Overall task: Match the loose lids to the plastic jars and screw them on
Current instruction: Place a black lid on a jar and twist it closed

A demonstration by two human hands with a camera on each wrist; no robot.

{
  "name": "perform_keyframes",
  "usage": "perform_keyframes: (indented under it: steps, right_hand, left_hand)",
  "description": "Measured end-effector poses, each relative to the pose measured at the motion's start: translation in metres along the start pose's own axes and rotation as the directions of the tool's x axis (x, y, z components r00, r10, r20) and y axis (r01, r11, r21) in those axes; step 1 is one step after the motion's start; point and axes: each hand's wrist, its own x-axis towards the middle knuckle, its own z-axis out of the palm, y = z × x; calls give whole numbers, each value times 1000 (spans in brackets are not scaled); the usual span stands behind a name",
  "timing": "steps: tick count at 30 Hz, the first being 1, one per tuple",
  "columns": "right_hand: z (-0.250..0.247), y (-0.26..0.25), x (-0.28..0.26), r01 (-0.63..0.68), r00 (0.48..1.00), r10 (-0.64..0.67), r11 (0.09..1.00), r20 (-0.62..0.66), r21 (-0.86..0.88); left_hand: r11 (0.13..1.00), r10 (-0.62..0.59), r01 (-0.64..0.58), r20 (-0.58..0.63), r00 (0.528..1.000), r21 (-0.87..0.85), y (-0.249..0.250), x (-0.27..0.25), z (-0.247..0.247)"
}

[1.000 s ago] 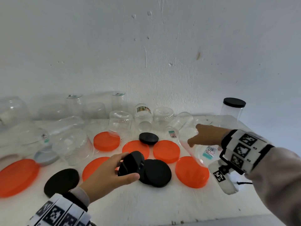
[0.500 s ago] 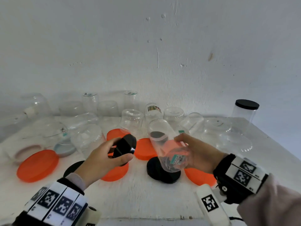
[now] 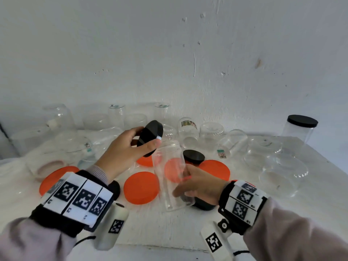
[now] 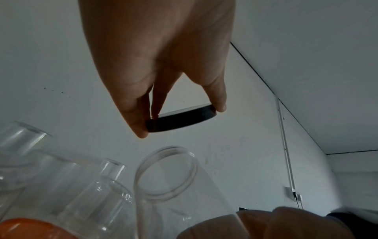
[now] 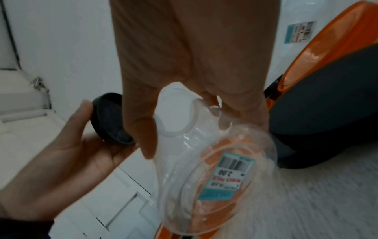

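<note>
My left hand (image 3: 131,147) pinches a small black lid (image 3: 150,137) by its rim, tilted, just above and left of the open mouth of a clear plastic jar (image 3: 170,174). My right hand (image 3: 195,185) grips that jar around its lower body and holds it nearly upright above the table. In the left wrist view the black lid (image 4: 181,120) hangs between thumb and fingers above the jar's threaded mouth (image 4: 165,173), apart from it. The right wrist view shows the jar's base with a barcode label (image 5: 227,176) and the lid (image 5: 111,118) in the other hand.
Several orange lids (image 3: 141,187) and black lids (image 3: 194,157) lie on the white table (image 3: 169,228). Many clear jars, mostly upside down, crowd the back by the wall. A capped jar (image 3: 299,129) stands at the far right. The table's front edge is near my wrists.
My right hand took a jar from the right and brought it upright to the centre. My left hand raised the black lid up toward the jar's mouth.
</note>
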Motion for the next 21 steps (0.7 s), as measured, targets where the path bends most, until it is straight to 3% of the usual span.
perform_keyframes:
  steps: [5, 10, 21]
  right_hand:
    - [5, 7, 10, 59, 996, -76, 959, -50, -275]
    - [5, 13, 15, 77, 993, -107, 897, -45, -436]
    - [-4, 0, 7, 192, 981, -169, 915, 94, -354]
  left_hand:
    - [998, 43, -44, 20, 999, 46, 8, -4, 3]
    - [996, 54, -58, 53, 997, 72, 11, -7, 6]
    - [987, -35, -14, 296, 955, 159, 8, -2, 16]
